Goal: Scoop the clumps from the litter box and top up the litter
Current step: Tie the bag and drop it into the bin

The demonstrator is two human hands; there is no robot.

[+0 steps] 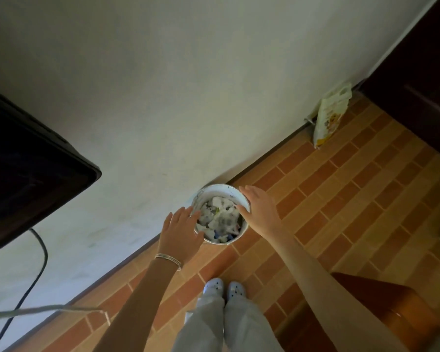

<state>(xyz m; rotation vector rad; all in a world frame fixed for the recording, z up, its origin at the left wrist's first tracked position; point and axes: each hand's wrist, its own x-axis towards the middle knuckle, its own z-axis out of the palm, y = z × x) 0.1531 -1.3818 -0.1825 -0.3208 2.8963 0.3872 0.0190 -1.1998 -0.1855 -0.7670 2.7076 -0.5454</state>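
White round bin stands on brick-pattern floor, touching the wall, packed with crumpled paper scraps. Hands are apart, one on each side of the bin. Left hand at the bin's 8 o'clock, fingers straight and spread over the rim. Right hand at 3 o'clock, thumb inside the rim, fingers outside; cannot tell if it grips. Yellow-and-white bag leans on the wall, well apart at frame 2 o'clock.

One head-worn wide-angle view looks steeply down from standing height, close over the tiled floor beside the wall.
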